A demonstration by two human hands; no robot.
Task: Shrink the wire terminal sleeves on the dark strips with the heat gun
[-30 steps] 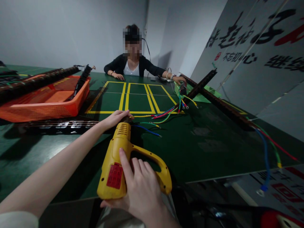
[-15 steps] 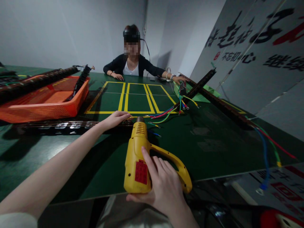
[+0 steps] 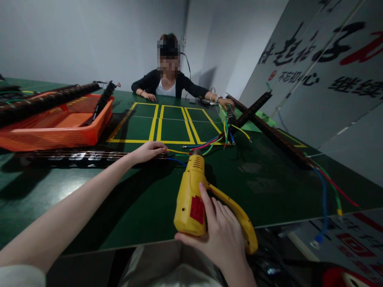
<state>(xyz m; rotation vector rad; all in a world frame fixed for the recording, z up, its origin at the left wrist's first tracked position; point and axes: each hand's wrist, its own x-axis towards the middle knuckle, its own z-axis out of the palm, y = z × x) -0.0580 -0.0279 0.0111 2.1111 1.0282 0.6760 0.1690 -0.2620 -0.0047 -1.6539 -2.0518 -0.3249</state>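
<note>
My right hand (image 3: 220, 223) is wrapped round the body of a yellow heat gun (image 3: 191, 199), its nozzle pointing away from me over the green table. Between the fingertips of my left hand (image 3: 151, 151) is a yellow wire (image 3: 178, 152), whose far end lies by the nozzle. A blue wire (image 3: 176, 160) runs out just below that hand. Under my left wrist lies a long dark strip (image 3: 89, 159) with shiny patches. Red, blue and green wires (image 3: 209, 142) spread beyond the nozzle.
An orange basket (image 3: 66, 137) with dark strips stands at the left. Across the table (image 3: 143, 215) sits a person, one hand (image 3: 226, 102) on a dark wired part (image 3: 230, 115). Long dark bars (image 3: 272, 135) cross at the right, over a green tray (image 3: 263, 117); wires overhang the edge.
My right hand and the heat gun have moved to the right, so the nozzle is farther from my left hand. My left hand has shifted slightly right. The other person's wired part has turned a little.
</note>
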